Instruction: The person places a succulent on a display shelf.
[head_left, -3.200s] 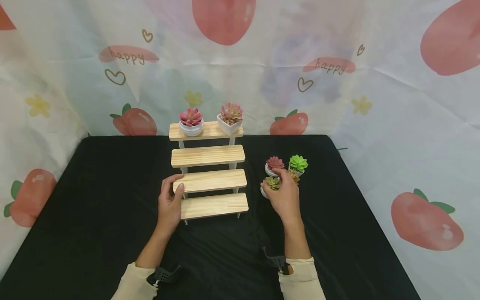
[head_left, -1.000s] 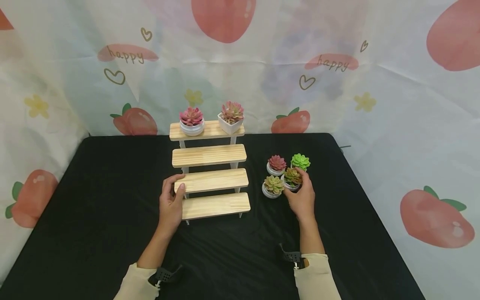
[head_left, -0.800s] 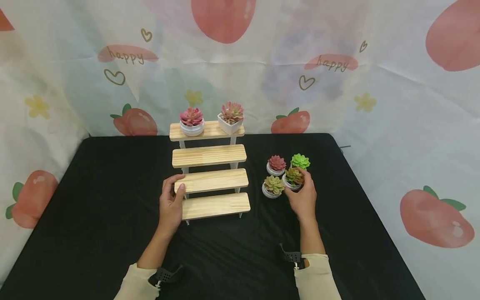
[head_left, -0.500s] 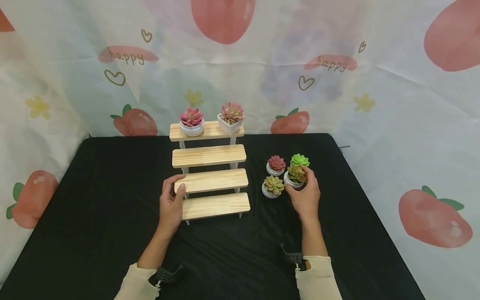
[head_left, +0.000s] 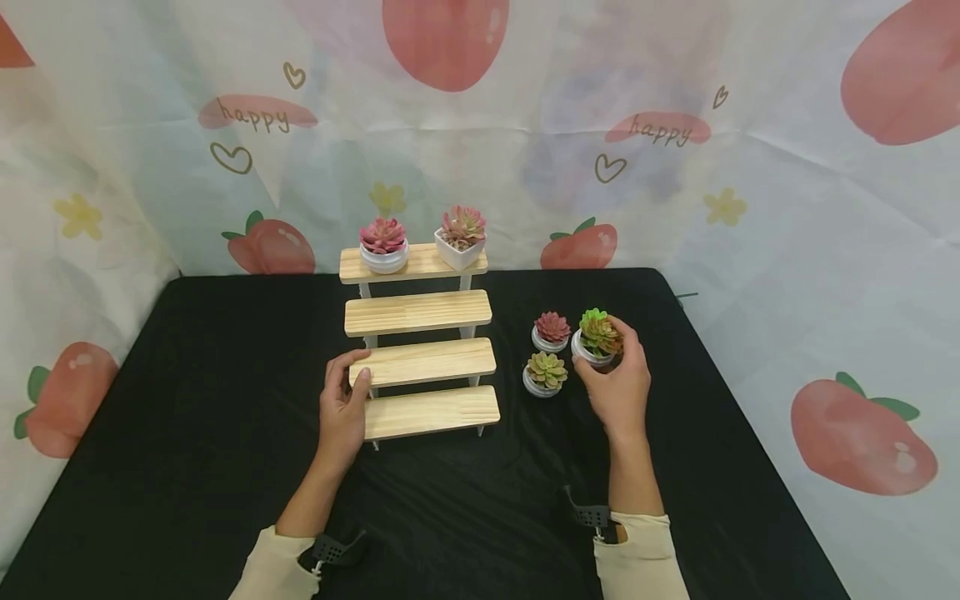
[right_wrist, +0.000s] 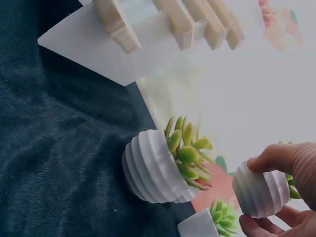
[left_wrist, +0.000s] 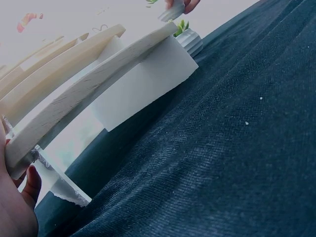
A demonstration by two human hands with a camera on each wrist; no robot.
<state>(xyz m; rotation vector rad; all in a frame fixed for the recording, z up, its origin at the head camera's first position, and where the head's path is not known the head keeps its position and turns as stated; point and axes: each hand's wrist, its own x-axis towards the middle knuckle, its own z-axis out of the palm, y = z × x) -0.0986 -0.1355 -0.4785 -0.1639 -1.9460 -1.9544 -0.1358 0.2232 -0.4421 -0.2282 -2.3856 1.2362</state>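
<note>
A four-tier wooden display stand with white supports stands on the black cloth. My left hand grips the left end of its second-lowest shelf. With thumb and fingers my right hand holds a potted succulent by its ribbed white pot; the right wrist view shows the pot raised off the cloth. Behind it, a bright green succulent is mostly hidden. To its left stand a dark red potted succulent and a yellow-green one.
On the top shelf sit a pink succulent in a round pot and a pink-green one in an angular white pot. The three lower shelves bear nothing. A patterned curtain hangs behind and beside the black-covered table.
My right hand moved from over the pots to one succulent, took hold of it, and shifted it right and up, away from the dark red and yellow-green ones. The left hand stayed put.
</note>
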